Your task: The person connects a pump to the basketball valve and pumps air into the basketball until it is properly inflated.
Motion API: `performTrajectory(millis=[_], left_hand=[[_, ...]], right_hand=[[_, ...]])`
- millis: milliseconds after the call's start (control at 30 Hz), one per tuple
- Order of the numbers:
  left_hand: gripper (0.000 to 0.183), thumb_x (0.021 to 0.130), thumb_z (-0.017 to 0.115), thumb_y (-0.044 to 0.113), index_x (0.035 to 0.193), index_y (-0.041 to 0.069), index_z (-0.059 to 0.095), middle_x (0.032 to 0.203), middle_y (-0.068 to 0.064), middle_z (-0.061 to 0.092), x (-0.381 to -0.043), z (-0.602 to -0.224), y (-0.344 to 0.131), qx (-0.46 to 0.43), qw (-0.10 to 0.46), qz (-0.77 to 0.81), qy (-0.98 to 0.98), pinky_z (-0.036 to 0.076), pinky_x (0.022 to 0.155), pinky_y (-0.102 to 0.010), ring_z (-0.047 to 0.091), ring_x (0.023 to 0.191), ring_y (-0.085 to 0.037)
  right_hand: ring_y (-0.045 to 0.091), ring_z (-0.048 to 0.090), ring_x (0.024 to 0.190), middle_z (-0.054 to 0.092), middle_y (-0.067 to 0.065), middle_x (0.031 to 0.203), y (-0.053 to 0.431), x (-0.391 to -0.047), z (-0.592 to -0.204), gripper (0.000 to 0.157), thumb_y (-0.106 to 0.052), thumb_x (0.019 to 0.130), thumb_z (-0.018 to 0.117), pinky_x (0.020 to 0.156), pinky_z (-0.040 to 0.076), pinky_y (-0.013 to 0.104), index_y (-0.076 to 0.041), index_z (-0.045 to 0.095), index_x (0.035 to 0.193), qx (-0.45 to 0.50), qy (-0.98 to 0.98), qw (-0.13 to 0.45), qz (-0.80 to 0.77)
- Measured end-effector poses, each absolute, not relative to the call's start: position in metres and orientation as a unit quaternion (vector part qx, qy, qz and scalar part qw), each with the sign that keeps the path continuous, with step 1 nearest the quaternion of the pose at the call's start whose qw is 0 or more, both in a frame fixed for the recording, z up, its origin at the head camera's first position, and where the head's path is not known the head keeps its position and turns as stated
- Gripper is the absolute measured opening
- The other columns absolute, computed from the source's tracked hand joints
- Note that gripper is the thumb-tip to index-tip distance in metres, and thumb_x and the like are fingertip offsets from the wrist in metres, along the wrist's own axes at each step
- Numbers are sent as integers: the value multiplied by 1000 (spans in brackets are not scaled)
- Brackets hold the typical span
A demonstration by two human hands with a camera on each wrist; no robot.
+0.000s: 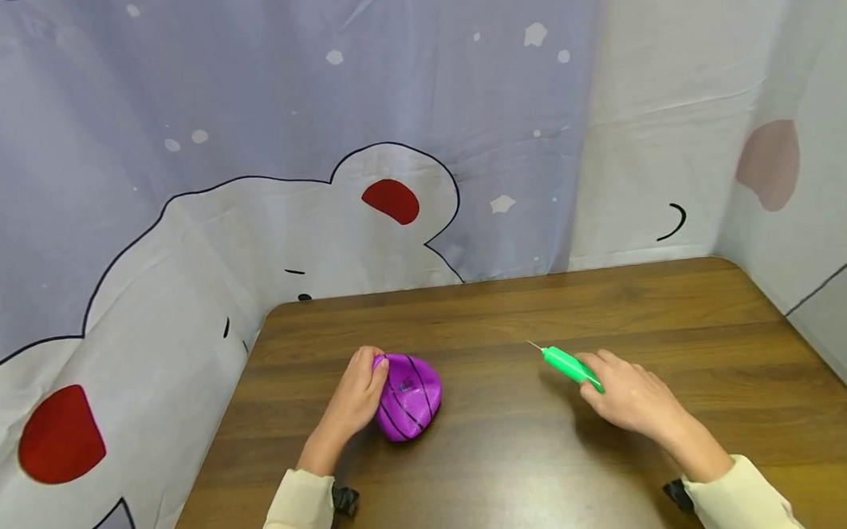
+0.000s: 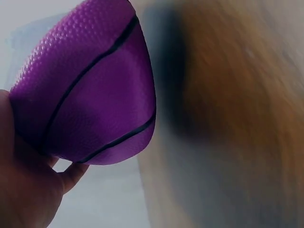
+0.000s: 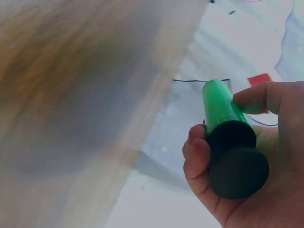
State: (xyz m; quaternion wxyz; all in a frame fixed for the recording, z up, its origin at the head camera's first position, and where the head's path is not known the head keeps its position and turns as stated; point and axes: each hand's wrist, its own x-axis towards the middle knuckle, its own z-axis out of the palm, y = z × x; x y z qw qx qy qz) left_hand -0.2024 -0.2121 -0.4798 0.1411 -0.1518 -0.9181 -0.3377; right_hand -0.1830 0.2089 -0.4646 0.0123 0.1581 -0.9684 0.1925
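Note:
A purple ball with black lines and a pebbled skin (image 1: 410, 397), sagging and partly collapsed like a deflated small basketball, is in my left hand (image 1: 354, 392). That hand pinches its upper left edge between thumb and fingers. In the left wrist view the ball (image 2: 97, 90) shows a dented side, and part of the left hand (image 2: 28, 175) is below it. My right hand (image 1: 631, 393) grips a green ball pump (image 1: 571, 366) whose thin needle (image 1: 534, 345) points up and left toward the ball, well apart from it. The right wrist view shows the pump's black handle end (image 3: 239, 173).
Both hands are above a brown wooden table (image 1: 507, 484). A patterned cloth (image 1: 458, 95) hangs behind the table and along its sides. Dark camera straps (image 1: 346, 502) sit at the cream sleeves (image 1: 293, 511).

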Motion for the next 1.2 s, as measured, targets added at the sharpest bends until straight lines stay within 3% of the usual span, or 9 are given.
performTrajectory(millis=[200,500,767,1200], left_hand=[[18,105,49,14,111,-1,56,101,-14,59,-194,-463,-198,-152,144,-367,-906,51,88,-49,59,96,-29],[16,105,49,16,108,2,57,93,-7,56,-181,-436,-173,-167,150,-393,-892,51,77,-39,53,86,-20],[13,104,50,15,107,4,57,90,-4,54,-171,-423,-160,-194,173,-420,-870,48,70,-32,51,81,-16],[9,101,52,10,105,3,57,92,-6,58,-165,-419,-145,-219,226,-440,-841,50,70,-32,54,81,-16]], right_hand=[[14,50,68,57,-2,100,200,-171,-447,46,-23,93,59,51,38,31,-19,58,139,169,-966,41,192],[11,56,73,67,-3,107,189,-149,-424,46,-20,91,66,57,46,31,-13,62,136,222,-946,121,201],[3,55,71,67,-12,102,186,-126,-404,47,-19,86,71,56,47,27,-19,65,133,273,-921,193,200],[-3,49,68,64,-16,94,173,-110,-389,48,-17,80,75,56,48,22,-14,69,127,345,-887,227,208]])
